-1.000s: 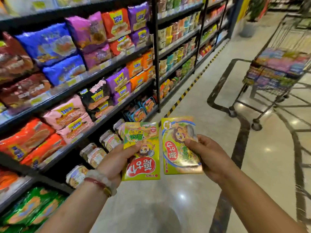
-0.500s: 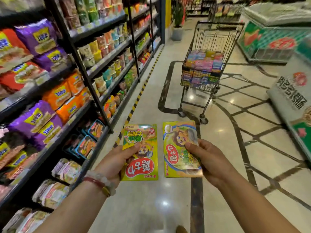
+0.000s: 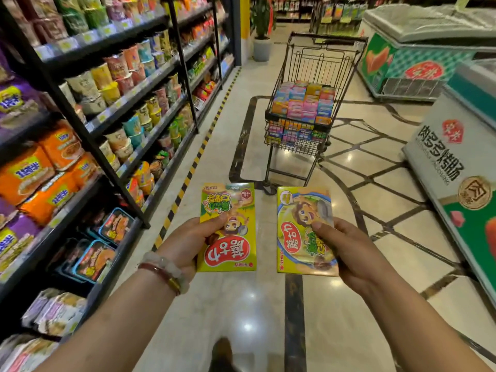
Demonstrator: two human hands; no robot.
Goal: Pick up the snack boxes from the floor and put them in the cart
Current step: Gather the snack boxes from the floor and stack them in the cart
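Both your forearms are bare right down to the wrists; no sleeve shows anywhere along them. On your left wrist you wear two bracelets side by side. The one nearer your left hand is a string of pale, milky round beads, smooth and slightly translucent. The one just behind it is a thin dark red band that ends, at the underside of the wrist, in a small gold-coloured cylinder. Your right hand and wrist carry no ring, watch or band that can be seen. At the bottom edge, the rounded dark brown toe of one shoe shows, blurred.
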